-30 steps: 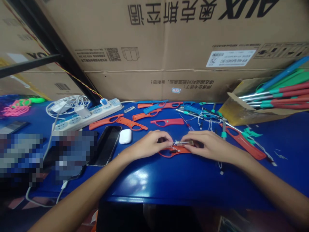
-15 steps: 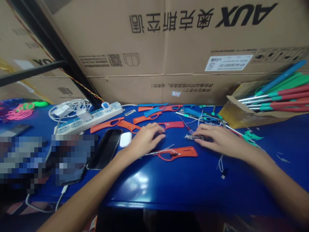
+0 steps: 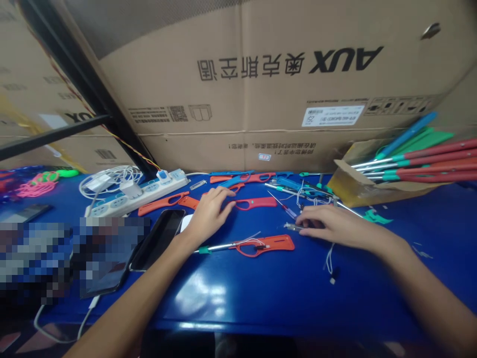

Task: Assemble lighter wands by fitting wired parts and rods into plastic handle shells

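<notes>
My left hand [image 3: 209,214] is open above the table, fingers curved and apart, close to the orange handle shells [image 3: 189,201] and a red handle shell [image 3: 257,203]. Its wrist partly covers a white earbud case [image 3: 185,223]. My right hand [image 3: 328,224] pinches a small clear, rectangular piece [image 3: 293,226]; the fingers hide part of it. Beside those fingers lies a thin screwdriver [image 3: 289,212]. In front, an orange shell half [image 3: 281,242] lies flat with a metal tube [image 3: 219,247] and white wires on it.
A cardboard box [image 3: 345,186] of red, blue and green-handled rods stands at right. Blue shells and metal tubes [image 3: 285,188] lie at the back. A power strip [image 3: 149,191], phones [image 3: 158,238] and cables sit left. A large carton [image 3: 238,114] walls the back.
My left hand has shifted left and back, uncovering more of the metal tube and covering part of the earbud case. My right hand keeps its pinch. The view has tilted slightly up.
</notes>
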A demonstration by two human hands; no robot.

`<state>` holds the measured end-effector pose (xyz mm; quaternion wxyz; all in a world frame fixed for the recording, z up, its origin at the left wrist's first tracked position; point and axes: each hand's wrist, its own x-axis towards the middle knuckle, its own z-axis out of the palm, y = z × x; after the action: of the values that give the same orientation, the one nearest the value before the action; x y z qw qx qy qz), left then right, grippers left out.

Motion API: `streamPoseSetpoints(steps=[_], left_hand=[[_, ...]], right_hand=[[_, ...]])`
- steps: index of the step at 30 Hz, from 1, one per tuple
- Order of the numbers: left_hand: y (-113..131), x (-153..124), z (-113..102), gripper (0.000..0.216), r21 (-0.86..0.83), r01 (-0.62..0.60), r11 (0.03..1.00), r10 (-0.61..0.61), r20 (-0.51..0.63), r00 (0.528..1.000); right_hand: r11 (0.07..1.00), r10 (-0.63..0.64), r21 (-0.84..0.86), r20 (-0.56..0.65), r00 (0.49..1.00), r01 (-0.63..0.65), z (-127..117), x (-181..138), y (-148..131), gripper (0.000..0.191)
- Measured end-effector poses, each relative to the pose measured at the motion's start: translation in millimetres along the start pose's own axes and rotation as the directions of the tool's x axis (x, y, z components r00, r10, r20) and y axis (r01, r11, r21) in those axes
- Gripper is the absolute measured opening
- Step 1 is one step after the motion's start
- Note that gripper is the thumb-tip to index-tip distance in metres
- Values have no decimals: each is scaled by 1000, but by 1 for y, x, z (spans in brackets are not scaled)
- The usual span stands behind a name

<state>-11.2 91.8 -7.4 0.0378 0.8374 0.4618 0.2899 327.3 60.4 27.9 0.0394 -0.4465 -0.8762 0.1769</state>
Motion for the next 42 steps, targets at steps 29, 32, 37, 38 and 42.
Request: streamPoseSetpoints(steps=[29, 32, 37, 38, 42], left_hand=[[-35, 3, -29, 18, -37, 115, 993, -121, -272, 955], [-33, 3, -29, 17, -40, 118, 992, -124, -266, 956], [-26, 2, -30, 18, -36, 111, 993, -116, -234, 965], [-25, 2, -30, 18, -37, 109, 993, -114, -230, 967], [-24, 3, -31, 18, -31, 107, 994, -111, -219, 969]], right_hand=[[886, 306, -218, -391, 868, -410, 7, 16, 51, 43], [888, 295, -224, -394, 871, -402, 10, 24, 49, 44], [907, 270, -201, -398, 877, -370, 10, 33, 53, 41], [915, 258, -193, -396, 881, -355, 9, 34, 54, 39], [924, 243, -169, -432, 868, -343, 2, 37, 60, 41]])
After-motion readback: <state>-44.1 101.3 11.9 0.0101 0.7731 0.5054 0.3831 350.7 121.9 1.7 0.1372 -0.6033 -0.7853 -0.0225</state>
